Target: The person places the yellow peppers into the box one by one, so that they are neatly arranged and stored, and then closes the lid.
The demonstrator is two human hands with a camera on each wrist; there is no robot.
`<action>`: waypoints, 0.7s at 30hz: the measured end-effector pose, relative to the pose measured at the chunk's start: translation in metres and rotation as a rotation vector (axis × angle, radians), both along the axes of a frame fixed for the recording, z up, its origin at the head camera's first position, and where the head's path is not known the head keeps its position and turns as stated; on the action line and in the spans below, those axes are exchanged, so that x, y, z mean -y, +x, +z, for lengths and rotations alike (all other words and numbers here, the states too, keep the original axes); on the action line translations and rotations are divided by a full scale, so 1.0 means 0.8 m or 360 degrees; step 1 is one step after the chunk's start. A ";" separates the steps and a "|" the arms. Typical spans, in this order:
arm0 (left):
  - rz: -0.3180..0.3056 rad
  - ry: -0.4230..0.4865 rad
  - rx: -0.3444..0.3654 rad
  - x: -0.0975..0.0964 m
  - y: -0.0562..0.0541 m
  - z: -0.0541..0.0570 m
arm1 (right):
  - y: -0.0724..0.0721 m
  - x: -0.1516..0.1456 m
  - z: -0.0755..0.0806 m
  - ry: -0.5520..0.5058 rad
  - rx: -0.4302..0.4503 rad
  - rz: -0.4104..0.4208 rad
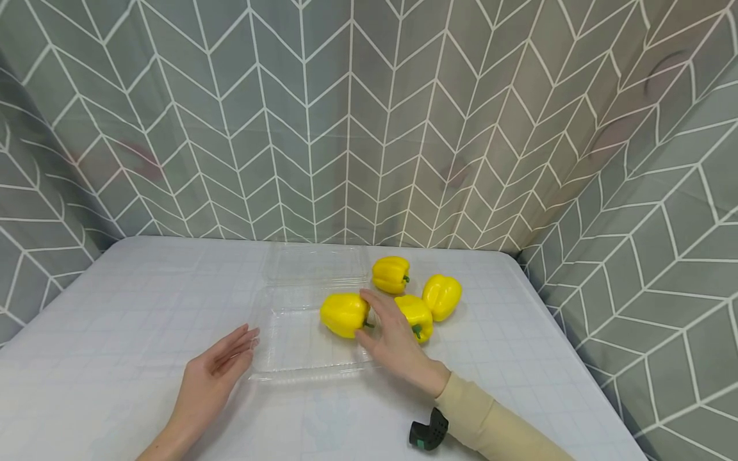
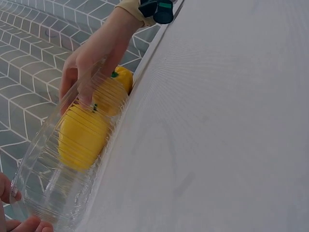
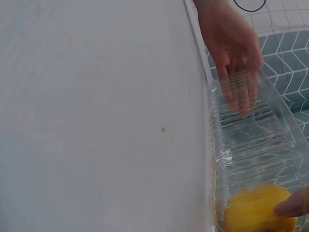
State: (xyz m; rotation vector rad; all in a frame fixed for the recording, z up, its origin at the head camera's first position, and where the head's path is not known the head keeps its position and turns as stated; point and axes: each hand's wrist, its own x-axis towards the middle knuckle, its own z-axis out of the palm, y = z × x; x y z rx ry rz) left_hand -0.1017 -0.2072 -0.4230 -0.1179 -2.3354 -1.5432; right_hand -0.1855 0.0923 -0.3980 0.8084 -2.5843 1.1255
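Note:
A yellow bell pepper point(image 1: 344, 314) lies on its side in the right part of a clear plastic container point(image 1: 288, 369), its green stem pointing right. My right hand point(image 1: 398, 339) holds it by the stem end, thumb on the near side and fingers on the far side; in the right wrist view the thumb lies against the pepper point(image 3: 258, 210). At the container's left wall, my left hand point(image 1: 213, 371) touches the rim with nearly straight fingers. Right of the container lie three more yellow peppers: one at the back point(image 1: 391, 274), one at the right point(image 1: 442, 298), one partly behind my right hand point(image 1: 418, 318).
The container's clear lid point(image 1: 316, 264) lies flipped back behind it, toward the table's far edge. A black strapped device point(image 1: 429, 430) sits at my right wrist. The pale table point(image 1: 115, 320) meets a patterned curtain point(image 1: 323, 128) at the back and sides.

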 end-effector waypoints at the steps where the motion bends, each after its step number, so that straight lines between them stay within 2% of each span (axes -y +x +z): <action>1: 0.0000 0.0002 0.0002 0.000 0.000 0.000 | 0.000 0.000 0.000 -0.0004 0.0002 -0.0003; 8: 0.0003 0.0000 0.0021 0.001 0.000 -0.002 | 0.000 -0.001 0.002 0.0014 0.0057 0.0008; 21: 0.0008 0.0011 0.0046 0.002 0.001 -0.003 | -0.002 0.002 0.005 0.0066 0.0067 0.0022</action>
